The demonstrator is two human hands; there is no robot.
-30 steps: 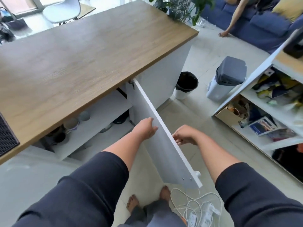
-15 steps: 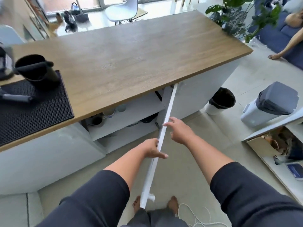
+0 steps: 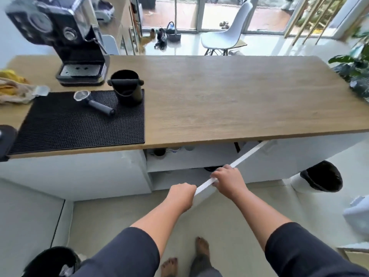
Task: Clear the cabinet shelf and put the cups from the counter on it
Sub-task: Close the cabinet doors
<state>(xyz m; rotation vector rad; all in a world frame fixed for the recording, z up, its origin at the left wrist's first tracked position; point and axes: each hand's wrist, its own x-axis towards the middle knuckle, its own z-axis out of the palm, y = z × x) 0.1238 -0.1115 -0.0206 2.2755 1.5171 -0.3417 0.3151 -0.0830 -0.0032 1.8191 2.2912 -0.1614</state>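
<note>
i see a long wooden worktop (image 3: 229, 100) filling the middle of the view, with a pale tiled floor (image 3: 229, 220) below it and glass doors and a white chair (image 3: 223, 35) beyond its far edge. on the left of the worktop lies a black ribbed mat (image 3: 65, 126); a black espresso machine (image 3: 65, 37) stands behind it, a black knock box (image 3: 126, 86) sits at the mat's far right corner, and a portafilter (image 3: 89, 102) lies on the mat just beside it. under the worktop the white cabinet is open, its door (image 3: 237, 160) swung out toward me and seen edge-on. on the cabinet shelf (image 3: 189, 160) i can make out a few cups (image 3: 171, 150) tucked at the back left, mostly hidden by the worktop's edge. a black bin (image 3: 321, 176) stands on the floor to the right. my left hand (image 3: 182, 194) is curled closed over the near end of the door's top edge, and my right hand (image 3: 227, 180) grips that same edge just beyond it, fingers wrapped over.
</note>
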